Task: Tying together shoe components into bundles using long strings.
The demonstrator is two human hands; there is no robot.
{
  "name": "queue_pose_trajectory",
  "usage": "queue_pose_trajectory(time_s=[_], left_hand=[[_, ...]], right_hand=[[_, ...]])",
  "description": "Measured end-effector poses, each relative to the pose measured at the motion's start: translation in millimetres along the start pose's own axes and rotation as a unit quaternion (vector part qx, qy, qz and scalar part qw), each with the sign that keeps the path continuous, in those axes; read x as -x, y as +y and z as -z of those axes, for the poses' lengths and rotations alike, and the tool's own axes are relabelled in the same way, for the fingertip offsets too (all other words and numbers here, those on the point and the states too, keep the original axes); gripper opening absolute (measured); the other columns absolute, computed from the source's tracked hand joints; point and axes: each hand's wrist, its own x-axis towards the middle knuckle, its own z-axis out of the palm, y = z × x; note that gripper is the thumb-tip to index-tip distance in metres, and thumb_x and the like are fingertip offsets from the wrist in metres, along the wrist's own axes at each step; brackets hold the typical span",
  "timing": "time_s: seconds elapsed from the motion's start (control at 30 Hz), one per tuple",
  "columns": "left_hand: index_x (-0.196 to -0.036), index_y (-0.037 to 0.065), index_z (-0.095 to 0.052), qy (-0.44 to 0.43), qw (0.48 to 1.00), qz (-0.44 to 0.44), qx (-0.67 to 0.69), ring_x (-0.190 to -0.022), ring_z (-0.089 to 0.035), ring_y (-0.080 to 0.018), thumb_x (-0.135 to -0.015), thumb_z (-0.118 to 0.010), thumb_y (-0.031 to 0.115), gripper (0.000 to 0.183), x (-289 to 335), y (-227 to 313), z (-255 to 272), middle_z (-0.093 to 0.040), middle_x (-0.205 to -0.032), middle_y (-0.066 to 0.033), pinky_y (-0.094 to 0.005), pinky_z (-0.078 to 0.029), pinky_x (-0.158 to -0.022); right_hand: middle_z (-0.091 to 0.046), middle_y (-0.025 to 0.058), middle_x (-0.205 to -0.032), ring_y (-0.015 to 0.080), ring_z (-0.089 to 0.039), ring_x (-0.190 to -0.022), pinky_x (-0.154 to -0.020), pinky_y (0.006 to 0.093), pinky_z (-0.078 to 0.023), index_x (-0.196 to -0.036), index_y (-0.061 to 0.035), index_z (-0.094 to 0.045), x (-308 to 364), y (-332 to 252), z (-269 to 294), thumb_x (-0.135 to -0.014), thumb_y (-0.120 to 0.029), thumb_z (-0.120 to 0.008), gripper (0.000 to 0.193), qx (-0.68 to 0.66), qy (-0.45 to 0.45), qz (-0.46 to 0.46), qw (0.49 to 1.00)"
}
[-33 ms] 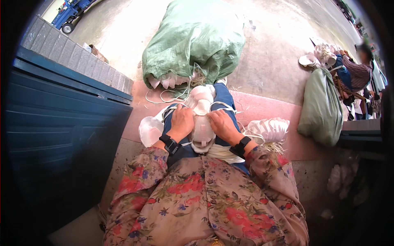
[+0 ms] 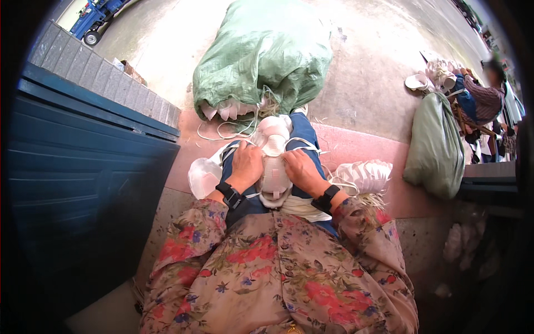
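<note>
One long, rounded, pale shoe (image 2: 273, 171) of mesh-like cloth lies between two blue trouser legs (image 2: 302, 129), near one wrinkled green sack (image 2: 264, 61), and the curled left hand (image 2: 247, 165) and right hand (image 2: 303, 171), apart, touch the shoe's two sides, though whether they grip, I cannot tell.

I hold a pale shoe upper (image 2: 273, 177) that looks like matt, textured cloth, and my floral shirt (image 2: 245, 273) is smooth cloth. The large green sack (image 2: 264, 55) looks like crinkled, glossy plastic, the blue panel (image 2: 83, 183) like smooth painted metal, the floor (image 2: 367, 106) like matt concrete.
</note>
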Motion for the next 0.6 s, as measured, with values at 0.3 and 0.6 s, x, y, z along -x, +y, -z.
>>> queue_pose_trajectory(time_s=[0.3,0.6], left_hand=[[-0.067,0.008,-0.06,-0.043,0.976,-0.165,-0.136,-0.086,-0.049,-0.0244,-0.069,-0.053,0.013,0.01,-18,8,3,-0.057,-0.075,-0.006,-0.0355,-0.038,-0.071],[-0.07,0.006,-0.059,0.032,0.992,-0.098,-0.072,-0.081,-0.05,-0.0228,-0.071,-0.06,0.022,0.016,7,7,0,-0.057,-0.072,-0.0057,-0.0367,-0.037,-0.065]], right_hand=[[-0.054,0.0049,-0.074,0.0185,-0.051,-0.079,-0.066,0.0297,-0.039,-0.077,-0.0072,-0.056,-24,-22,16,-0.068,-0.009,-0.052,0.01,0.281,-0.178,0.139,0.933],[-0.05,0.0041,-0.074,0.0198,-0.048,-0.08,-0.069,0.0305,-0.036,-0.078,-0.0068,-0.052,-22,-5,16,-0.069,-0.011,-0.052,0.01,0.236,-0.089,0.164,0.954]])
